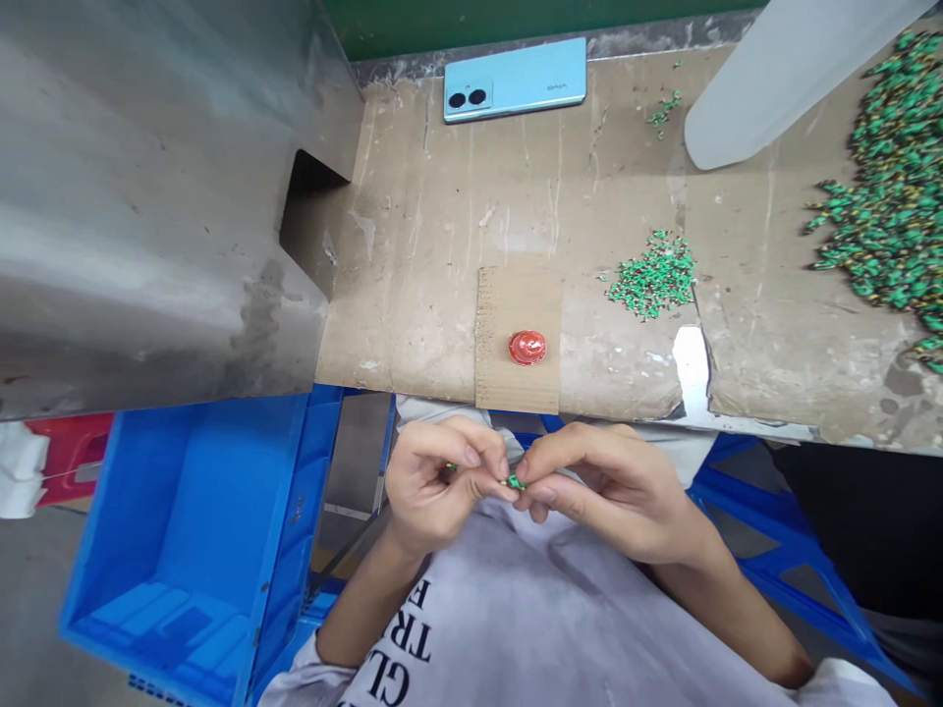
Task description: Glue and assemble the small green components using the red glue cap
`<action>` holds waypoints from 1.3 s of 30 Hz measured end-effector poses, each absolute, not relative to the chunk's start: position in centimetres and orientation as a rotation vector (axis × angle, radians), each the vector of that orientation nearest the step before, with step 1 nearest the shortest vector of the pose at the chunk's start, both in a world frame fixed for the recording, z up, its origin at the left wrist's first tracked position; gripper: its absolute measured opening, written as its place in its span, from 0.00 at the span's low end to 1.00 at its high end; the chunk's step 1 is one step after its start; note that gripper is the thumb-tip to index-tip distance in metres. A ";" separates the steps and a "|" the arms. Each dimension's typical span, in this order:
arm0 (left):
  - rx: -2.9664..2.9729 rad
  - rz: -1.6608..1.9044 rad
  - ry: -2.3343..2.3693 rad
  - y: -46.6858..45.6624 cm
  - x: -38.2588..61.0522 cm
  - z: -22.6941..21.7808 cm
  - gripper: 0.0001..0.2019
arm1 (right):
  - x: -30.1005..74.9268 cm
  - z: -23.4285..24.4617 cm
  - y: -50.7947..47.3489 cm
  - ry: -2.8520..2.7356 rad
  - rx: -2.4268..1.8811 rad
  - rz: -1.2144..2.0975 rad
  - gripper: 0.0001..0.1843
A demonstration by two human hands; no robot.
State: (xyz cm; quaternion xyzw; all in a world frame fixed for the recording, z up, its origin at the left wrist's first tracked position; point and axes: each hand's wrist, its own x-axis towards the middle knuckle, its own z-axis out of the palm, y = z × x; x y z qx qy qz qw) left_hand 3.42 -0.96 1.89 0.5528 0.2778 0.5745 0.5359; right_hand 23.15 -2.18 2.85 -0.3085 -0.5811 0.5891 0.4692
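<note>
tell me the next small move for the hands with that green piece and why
Probably lay the small green piece on the cardboard beside the pile of green pieces: the left hand and right hand both pinch it at their fingertips, just in front of the bench edge, and that pile looks closest.

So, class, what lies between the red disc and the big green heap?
The head view shows a small green pile between the red disc and the big green heap.
</note>
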 end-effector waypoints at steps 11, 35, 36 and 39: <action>1.334 1.430 0.699 -1.1 4.4 2.0 0.26 | 23.3 3.1 -2.3 -1.473 -0.790 1.362 0.04; 1.306 1.370 0.650 -1.4 3.7 1.8 0.17 | 23.7 3.2 -2.2 -1.601 -0.820 1.184 0.02; 1.308 1.366 0.649 -1.5 3.7 1.8 0.16 | 23.7 3.3 -2.3 -1.602 -0.824 1.175 0.02; 1.307 1.359 0.666 -1.6 3.7 1.9 0.15 | 23.7 3.6 -2.2 -1.613 -0.827 1.167 0.02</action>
